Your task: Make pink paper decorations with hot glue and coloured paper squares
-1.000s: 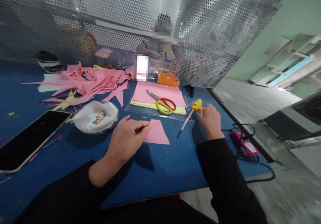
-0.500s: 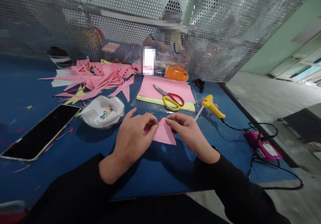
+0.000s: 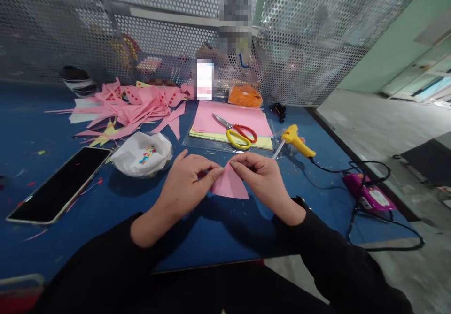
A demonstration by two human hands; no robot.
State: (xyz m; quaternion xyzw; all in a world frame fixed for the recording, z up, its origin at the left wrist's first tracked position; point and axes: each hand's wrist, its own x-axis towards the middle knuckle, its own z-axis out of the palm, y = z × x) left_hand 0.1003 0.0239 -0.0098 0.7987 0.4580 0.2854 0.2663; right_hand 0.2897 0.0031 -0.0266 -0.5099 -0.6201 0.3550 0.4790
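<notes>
A small pink paper triangle point(image 3: 229, 186) lies on the blue table point(image 3: 218, 229) in front of me. My left hand point(image 3: 185, 185) pinches its upper left edge between thumb and fingers. My right hand point(image 3: 262, 178) pinches its top corner from the right. Both hands meet at the paper's tip. A yellow glue gun point(image 3: 298, 144) lies on the table just right of my right hand, its nozzle pointing left.
Red and yellow scissors point(image 3: 237, 133) rest on a stack of pink and yellow sheets point(image 3: 232, 121). A white bowl of coloured bits point(image 3: 143, 153), a phone point(image 3: 61, 183) and pink scraps point(image 3: 130, 107) lie left. A pink power strip point(image 3: 368, 196) and cable sit right. Another person sits behind the perforated screen point(image 3: 299, 37).
My right hand put the glue gun down on the table and came over to the pink triangle. Both hands now pinch the paper's top, lifting its tip slightly.
</notes>
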